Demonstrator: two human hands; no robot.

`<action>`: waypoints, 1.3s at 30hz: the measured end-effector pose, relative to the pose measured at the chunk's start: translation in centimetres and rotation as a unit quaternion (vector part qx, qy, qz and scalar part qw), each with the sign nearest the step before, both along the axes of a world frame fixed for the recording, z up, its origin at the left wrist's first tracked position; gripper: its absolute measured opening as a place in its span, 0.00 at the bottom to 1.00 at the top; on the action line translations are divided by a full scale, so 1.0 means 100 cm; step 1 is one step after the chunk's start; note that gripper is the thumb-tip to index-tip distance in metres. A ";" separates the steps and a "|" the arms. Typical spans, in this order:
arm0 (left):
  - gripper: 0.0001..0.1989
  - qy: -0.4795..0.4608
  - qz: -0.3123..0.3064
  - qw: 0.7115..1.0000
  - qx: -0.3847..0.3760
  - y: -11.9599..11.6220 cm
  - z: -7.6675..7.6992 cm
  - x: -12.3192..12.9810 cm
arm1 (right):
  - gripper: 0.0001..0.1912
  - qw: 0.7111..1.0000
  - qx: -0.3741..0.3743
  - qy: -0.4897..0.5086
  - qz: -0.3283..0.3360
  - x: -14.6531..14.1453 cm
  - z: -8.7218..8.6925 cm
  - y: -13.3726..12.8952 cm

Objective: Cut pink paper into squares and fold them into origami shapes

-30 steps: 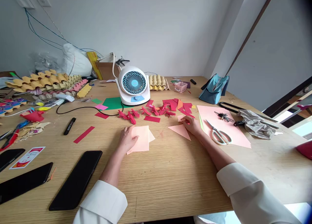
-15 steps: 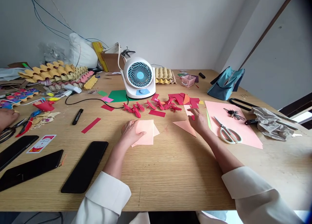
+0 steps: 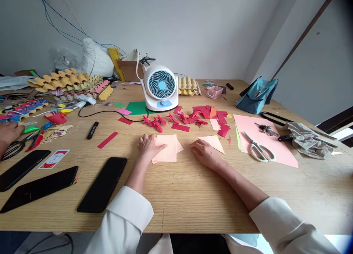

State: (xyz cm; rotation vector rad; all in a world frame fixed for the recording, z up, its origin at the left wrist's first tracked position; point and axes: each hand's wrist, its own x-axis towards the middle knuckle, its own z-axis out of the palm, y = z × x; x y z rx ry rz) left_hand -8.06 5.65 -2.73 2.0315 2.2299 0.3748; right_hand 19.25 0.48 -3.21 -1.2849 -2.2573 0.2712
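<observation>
My left hand (image 3: 150, 147) rests with its fingers apart on the left edge of a small stack of pale pink paper squares (image 3: 168, 149). Right of the stack, my right hand (image 3: 206, 153) lies low over the table, its fingers curled down at the left side of a pale folded paper triangle (image 3: 216, 141); whether they grip anything is hidden. Beyond both hands lie red folded paper pieces (image 3: 182, 117) in a row and red paper scraps (image 3: 204, 111).
A white fan (image 3: 162, 86) stands behind the red pieces. White-handled scissors (image 3: 260, 151) and keys (image 3: 266, 129) lie on pink sheets (image 3: 281, 154). Black phones (image 3: 102, 184) lie at the left front. Another person's hand (image 3: 9, 134) is at the left edge.
My right hand has moved left and nearer, from the red scraps to the pale triangle's left side. One red scrap now lies nearer on the table. My left hand stays at the stack.
</observation>
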 end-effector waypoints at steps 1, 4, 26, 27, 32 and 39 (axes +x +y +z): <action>0.34 -0.008 0.011 1.000 0.010 0.002 -0.001 0.001 | 0.11 1.000 0.001 0.004 0.001 0.000 -0.001 0.000; 0.33 -0.037 0.035 0.999 0.019 0.007 -0.002 0.005 | 0.11 1.000 0.007 0.012 0.004 0.000 -0.003 -0.001; 0.14 -0.115 0.004 0.988 0.098 0.021 -0.003 0.009 | 0.09 0.999 0.037 0.011 0.027 0.002 -0.012 0.000; 0.13 -0.118 -0.011 0.986 0.117 0.021 -0.004 0.009 | 0.10 0.999 0.040 0.013 0.029 0.002 -0.012 0.000; 0.12 -0.131 -0.059 0.983 0.117 0.021 -0.005 0.008 | 0.10 0.998 0.047 0.019 0.036 0.002 -0.012 0.000; 0.19 -0.160 -0.144 0.976 0.014 0.008 0.003 0.023 | 0.14 0.999 0.012 0.001 -0.030 -0.008 -0.009 -0.002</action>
